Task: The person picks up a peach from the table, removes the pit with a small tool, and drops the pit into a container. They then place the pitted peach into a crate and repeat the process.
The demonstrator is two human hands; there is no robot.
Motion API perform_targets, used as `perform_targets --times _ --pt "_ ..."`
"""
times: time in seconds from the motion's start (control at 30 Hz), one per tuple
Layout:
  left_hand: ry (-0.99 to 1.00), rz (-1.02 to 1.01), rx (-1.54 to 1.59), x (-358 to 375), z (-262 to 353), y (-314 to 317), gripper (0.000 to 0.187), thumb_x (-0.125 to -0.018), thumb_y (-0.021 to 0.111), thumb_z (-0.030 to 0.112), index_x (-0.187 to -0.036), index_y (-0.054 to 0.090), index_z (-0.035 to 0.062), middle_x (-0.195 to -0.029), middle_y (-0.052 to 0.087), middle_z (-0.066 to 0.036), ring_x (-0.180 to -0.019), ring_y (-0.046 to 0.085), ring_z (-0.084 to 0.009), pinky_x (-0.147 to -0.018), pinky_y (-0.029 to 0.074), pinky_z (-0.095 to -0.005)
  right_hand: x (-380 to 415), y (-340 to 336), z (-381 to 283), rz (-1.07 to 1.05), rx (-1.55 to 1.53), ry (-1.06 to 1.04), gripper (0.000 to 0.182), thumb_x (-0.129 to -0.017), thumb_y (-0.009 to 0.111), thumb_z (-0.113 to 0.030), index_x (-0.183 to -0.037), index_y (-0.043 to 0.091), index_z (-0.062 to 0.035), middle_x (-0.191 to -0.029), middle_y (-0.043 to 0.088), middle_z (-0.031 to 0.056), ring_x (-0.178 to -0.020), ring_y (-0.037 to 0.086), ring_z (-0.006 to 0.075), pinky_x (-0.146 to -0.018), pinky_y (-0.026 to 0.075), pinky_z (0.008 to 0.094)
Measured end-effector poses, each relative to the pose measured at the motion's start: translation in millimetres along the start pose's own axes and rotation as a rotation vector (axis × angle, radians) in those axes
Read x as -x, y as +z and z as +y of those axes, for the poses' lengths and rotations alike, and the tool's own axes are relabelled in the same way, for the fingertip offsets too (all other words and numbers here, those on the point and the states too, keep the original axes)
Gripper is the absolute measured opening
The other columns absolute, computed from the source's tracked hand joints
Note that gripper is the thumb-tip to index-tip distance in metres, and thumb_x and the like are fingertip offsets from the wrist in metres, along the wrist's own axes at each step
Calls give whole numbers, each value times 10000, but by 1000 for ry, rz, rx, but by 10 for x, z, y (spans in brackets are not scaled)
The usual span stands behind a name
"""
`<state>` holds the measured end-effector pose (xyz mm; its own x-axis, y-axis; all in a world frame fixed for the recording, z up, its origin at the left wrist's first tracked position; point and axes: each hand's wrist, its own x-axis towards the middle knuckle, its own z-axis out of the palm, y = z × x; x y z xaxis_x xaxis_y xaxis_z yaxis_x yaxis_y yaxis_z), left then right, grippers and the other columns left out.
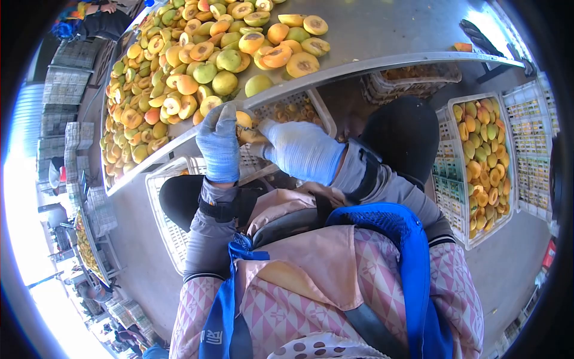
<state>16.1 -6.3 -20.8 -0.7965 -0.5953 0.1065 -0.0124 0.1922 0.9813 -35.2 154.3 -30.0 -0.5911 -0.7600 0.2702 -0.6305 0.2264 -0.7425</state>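
My left hand (pixel 219 143), in a blue and grey glove, is closed at the near edge of the metal table, its fingers beside a yellow-orange fruit piece (pixel 243 119). Close to its right, my right hand (pixel 300 149), gloved the same way, has its fingers bent around the fruit's right and lower side. The fruit sits between the two hands; whether a tool is there too is hard to make out. Just beyond them, a large heap of green and orange fruit (pixel 187 84), many pieces halved, lies on the metal table (pixel 353 36).
Below the table edge is a crate (pixel 326 113) with fruit pieces. To the right stands a white crate (pixel 472 244) of halved fruit, with another crate (pixel 529 143) beside it. Crate stacks (pixel 63 87) and a person's hand (pixel 109 8) show at the left.
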Motion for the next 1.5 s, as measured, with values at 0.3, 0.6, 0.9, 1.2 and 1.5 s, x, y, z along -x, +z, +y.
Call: perform_targets --times 0.3,0.6,0.9,1.2,1.5 --pt "-152 -109 262 0 -83 -126 261 -936 599 231 -1007 665 -12 -842 667 -48 -735 587 -77 -660 472 -220 24 91 -49 -28 -83 105 343 -903 597 -315 -1063 574 -13 -752 646 210 -694 654 391 -608 528 462" --pt "-24 -88 167 98 80 -64 275 -958 563 209 -1085 638 -23 -941 664 -60 -814 604 -103 -730 492 -239 12 144 -131 -30 -54 146 322 -891 610 -296 -1009 555 -1 -700 632 199 -659 646 381 -570 509 471" --pt "-131 32 286 -8 -99 -102 272 -957 575 218 -1076 636 -19 -879 626 -19 -772 577 -78 -700 477 -228 -13 113 -291 26 87 168 305 -858 641 -244 -1037 547 -15 -761 654 187 -711 657 373 -601 515 461" --pt "-169 -6 370 0 -164 -170 291 -957 576 238 -1072 641 -21 -859 615 -19 -754 562 -86 -703 473 -227 -33 224 -97 9 -229 138 291 -846 654 -170 -1064 572 4 -816 647 239 -801 637 426 -681 515 465" --pt "-99 52 263 -8 -109 -58 330 -964 568 278 -1076 642 -23 -867 629 -24 -735 553 -71 -669 449 -201 -101 236 -167 -30 -816 363 275 -917 603 -200 -1046 615 42 -879 650 237 -826 660 343 -721 501 394"
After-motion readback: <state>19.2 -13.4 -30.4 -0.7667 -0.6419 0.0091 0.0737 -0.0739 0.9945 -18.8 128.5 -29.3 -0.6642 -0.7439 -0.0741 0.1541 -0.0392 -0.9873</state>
